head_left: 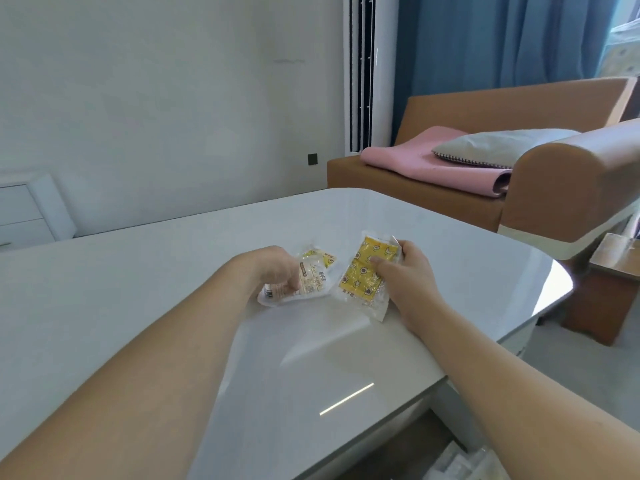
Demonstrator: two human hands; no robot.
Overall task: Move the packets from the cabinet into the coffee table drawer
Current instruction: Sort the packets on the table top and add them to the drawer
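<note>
The white packet [304, 282] on the counter [138, 289] carries a printed label panel with dark characters and a small barcode-like block, too blurred to read. The yellow packet [363, 275], just right of the white packet, shows only cartoon figures and stars; no legible words or numbers anywhere.

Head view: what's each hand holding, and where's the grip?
Left hand grips the white packet from above, near its middle. Right hand pinches the yellow packet at its right edge, thumb on its face.

Packets [360, 275] on table [138, 306] — sofa [554, 188] behind
</note>
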